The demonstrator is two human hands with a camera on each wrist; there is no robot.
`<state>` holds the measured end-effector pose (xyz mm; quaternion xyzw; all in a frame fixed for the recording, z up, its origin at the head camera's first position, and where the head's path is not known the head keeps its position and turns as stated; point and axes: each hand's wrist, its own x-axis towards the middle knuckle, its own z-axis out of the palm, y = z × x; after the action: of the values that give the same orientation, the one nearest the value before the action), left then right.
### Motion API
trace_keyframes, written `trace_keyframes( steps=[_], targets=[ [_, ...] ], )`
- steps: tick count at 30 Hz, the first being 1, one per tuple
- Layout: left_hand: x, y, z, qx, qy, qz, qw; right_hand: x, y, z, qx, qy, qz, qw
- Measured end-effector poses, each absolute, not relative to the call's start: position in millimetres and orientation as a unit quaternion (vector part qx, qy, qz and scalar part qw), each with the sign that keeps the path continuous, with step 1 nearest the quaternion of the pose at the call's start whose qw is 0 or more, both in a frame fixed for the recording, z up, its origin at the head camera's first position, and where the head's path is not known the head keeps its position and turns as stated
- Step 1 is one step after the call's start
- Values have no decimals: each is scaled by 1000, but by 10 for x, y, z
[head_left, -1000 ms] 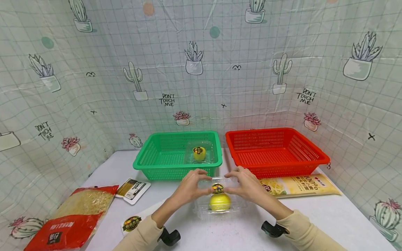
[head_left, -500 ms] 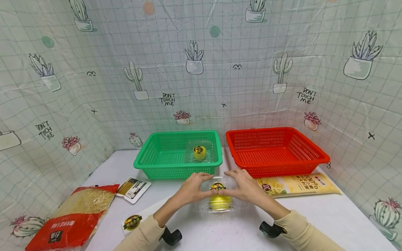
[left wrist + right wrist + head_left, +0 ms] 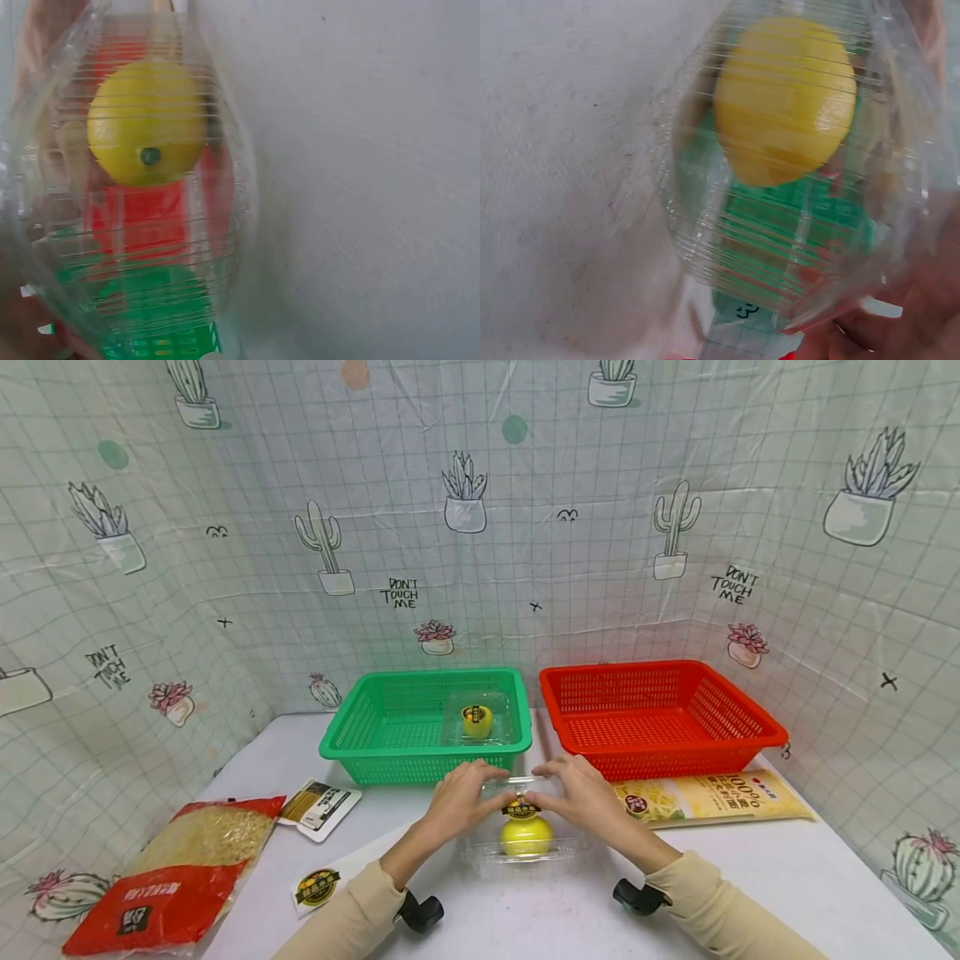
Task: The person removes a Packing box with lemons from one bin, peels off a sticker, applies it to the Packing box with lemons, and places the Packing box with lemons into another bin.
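A clear plastic clamshell box (image 3: 564, 845) stands on the white table in front of me, with a yellow lemon (image 3: 527, 836) inside. Across its lid lies a black round fruit label (image 3: 521, 810). My left hand (image 3: 461, 803) grips the box from the left, fingers over the far edge and thumb on the upper part of the label. Mirroring it, my right hand (image 3: 587, 799) grips the right side, its thumb close to the other. Both wrist views show the ribbed box wall (image 3: 150, 300) with the lemon (image 3: 784, 101) behind it; there the fingers are partly hidden.
Behind stand a green basket (image 3: 431, 767), holding another boxed yellow fruit (image 3: 477, 722), and a red basket (image 3: 667, 764). A yellow pasta bag (image 3: 720, 800) lies right. At left are a red bag (image 3: 168, 885), a small packet (image 3: 321, 808) and a label sheet (image 3: 360, 864).
Both thumbs have moved inward across the label, then up toward its upper part. The box stays in nearly the same place.
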<state>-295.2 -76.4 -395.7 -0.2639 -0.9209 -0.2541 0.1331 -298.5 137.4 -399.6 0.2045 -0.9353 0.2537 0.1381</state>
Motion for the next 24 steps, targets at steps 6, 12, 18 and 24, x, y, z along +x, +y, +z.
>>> trace_keyframes(
  steps=[6,12,18,24],
  targets=[
    [-2988,-711,-3996,-234,-924,-257,162,-3007,1295,-4045,180,-942,222,176],
    [-3018,-695,-4024,-230,-926,-245,173,-3019,1273,-4063,195,-936,213,199],
    [-3016,-779,-3981,-278,-910,-285,119,-3009,1350,-4020,208,-939,234,144],
    [-2983,-826,-3944,-292,-915,-267,78,-3011,1437,-4037,227,-933,261,103]
  ],
)
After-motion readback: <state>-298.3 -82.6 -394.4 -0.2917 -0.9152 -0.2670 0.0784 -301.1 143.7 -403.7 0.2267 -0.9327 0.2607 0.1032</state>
